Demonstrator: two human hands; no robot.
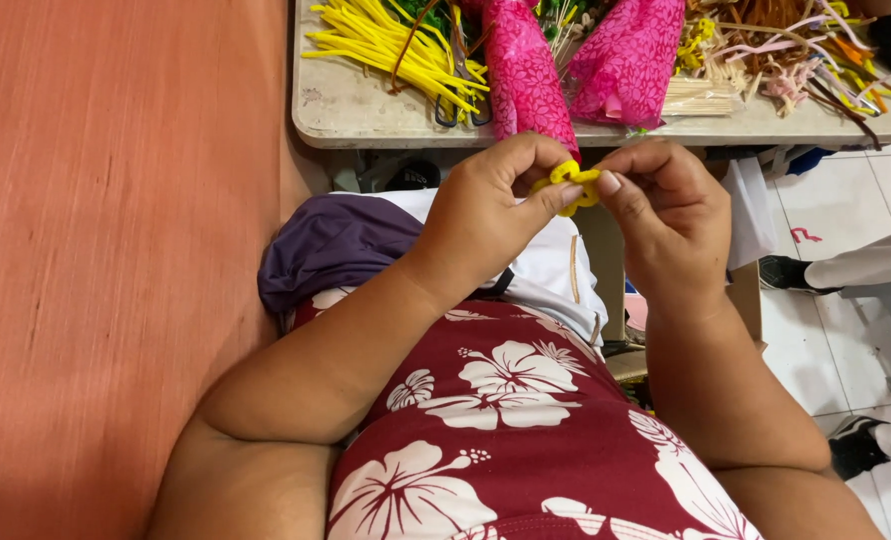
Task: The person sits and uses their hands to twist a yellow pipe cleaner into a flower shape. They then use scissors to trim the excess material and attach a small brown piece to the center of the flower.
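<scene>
Pinching a looped yellow pipe cleaner [573,183] between my left hand [491,205] and right hand [666,215], I judge shaping is underway; the next bend calls for a firm thumb grip. Beyond: table [366,110], loose yellow stems [396,45], pink wrapping [526,70].

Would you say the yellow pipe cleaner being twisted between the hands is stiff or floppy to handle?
Probably bendable yet shape-holding: the yellow pipe cleaner keeps tight loops between the left hand and right hand. Likely very light, pinched by fingertips alone. Its fuzzy surface probably resists slipping.
</scene>
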